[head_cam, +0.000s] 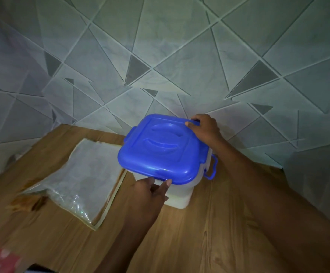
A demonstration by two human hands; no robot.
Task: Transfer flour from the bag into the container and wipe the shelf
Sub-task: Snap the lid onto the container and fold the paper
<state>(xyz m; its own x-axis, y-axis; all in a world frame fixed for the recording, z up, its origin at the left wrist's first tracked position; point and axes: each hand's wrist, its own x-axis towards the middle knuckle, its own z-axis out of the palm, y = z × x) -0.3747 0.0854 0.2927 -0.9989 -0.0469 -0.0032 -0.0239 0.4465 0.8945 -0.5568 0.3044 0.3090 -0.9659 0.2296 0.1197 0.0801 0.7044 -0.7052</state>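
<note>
I see the white container on the wooden shelf, approx centre, by the far wall, w/ blue lid on top. L hand pinches the lid's near rim, fingers curled; R hand grips its far-right corner. Bag lies flat just left of the container.

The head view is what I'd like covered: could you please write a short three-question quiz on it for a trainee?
1. True or false: the blue lid lies on the wooden shelf beside the white container.
2. Seen from the camera, where does the flour bag lie? A) left of the container B) right of it C) on top of it
3. Fill in: the left hand and the right hand both touch the ____.
Key: 1 false; 2 A; 3 lid.
</note>
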